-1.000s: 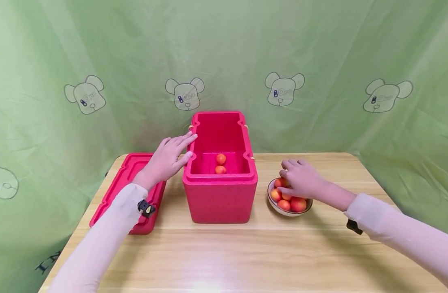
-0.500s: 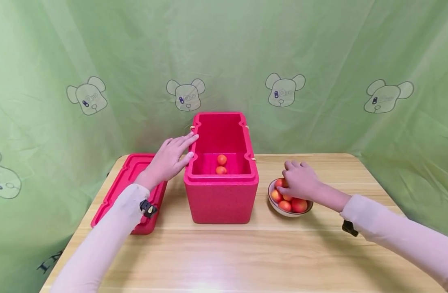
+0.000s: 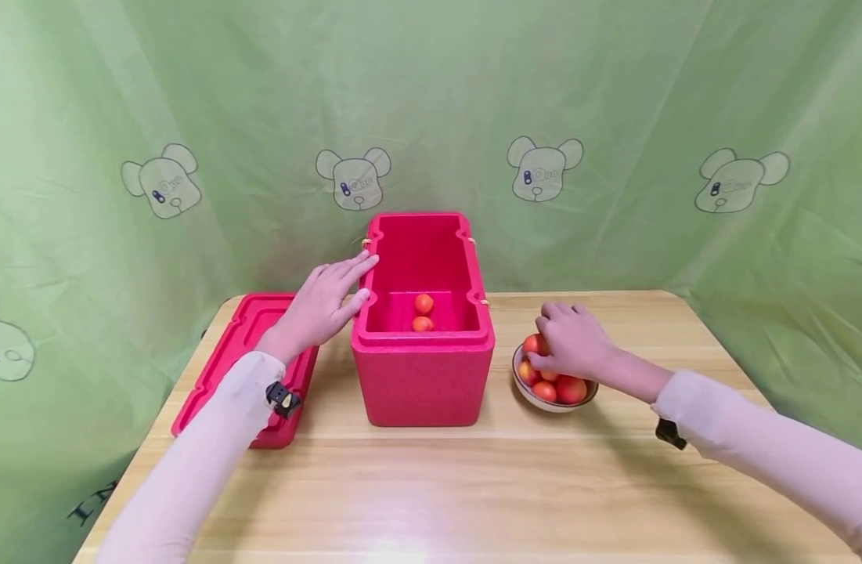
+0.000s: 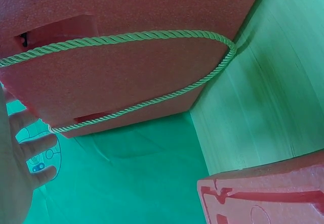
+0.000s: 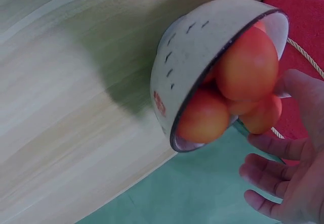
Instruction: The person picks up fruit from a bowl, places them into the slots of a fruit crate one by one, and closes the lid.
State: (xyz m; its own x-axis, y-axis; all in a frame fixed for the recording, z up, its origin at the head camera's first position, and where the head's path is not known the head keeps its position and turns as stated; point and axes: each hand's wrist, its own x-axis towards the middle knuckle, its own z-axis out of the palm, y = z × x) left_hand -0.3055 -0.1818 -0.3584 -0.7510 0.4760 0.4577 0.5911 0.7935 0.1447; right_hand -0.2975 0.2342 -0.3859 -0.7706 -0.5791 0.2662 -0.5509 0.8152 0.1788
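A red foam box point(image 3: 423, 388) stands lidless in the middle of the table, and two round orange-red fruits point(image 3: 423, 303) lie on its floor. My left hand point(image 3: 321, 301) rests on the box's left rim, its fingers fairly straight. At the right stands a white bowl point(image 5: 190, 47) with a dark rim, piled with smooth orange-red fruits point(image 5: 250, 64). My right hand point(image 3: 575, 341) is over the bowl, thumb and forefinger pinching one fruit point(image 5: 263, 114) at its far left side. The other fingers of that hand are loosely bent and hold nothing.
A red foam lid point(image 3: 222, 364) lies on the wooden table point(image 3: 416, 486) left of the box, under the left forearm. Rope handles point(image 4: 152, 35) loop along the box's sides. A green curtain point(image 3: 431, 78) with bear-head prints hangs behind the table.
The right hand's fingers have closed on a fruit at the bowl's left side, and that fruit has risen slightly. The left hand stays on the box rim.
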